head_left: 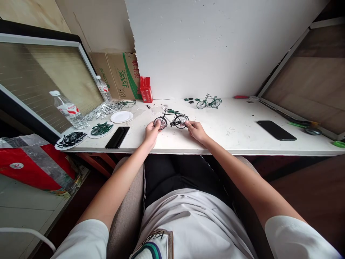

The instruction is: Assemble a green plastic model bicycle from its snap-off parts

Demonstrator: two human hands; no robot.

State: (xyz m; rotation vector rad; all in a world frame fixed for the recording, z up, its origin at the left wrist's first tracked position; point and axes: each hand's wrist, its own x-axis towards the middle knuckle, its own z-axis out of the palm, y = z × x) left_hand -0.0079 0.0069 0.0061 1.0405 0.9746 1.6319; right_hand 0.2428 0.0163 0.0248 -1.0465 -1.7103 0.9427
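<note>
Held between both hands, straight ahead of the body and over the front part of the white table point(229, 140): a small black bike point(172, 119). Upright, long axis running left to right, roughly in line with the table's front edge, handlebar end toward the left hand point(151, 133) and saddle end toward the right hand point(196, 131). Nothing to choose between the two for nearness, with one hand at each end and the frame bridging the gap. On the left, thumb and fingers pinched together at the front wheel point(161, 123); on the right, a similar pinch at the outer edge of the rear wheel point(180, 121). Contact between tyres and tabletop impossible to tell (too fine a gap, if any, from this height). Both forearms point(132, 162) stretched forward and angled inward from short white sleeves point(88, 233), like a narrowing V, wrists low and just past the table's near edge. Beyond the pair and off to the right, closer to the right hand: a green bike point(208, 103), also upright and crosswise, touched by neither hand. Left of the left hand, a dark phone point(117, 137) lying flat, with a white plate point(122, 117) just behind.
</note>
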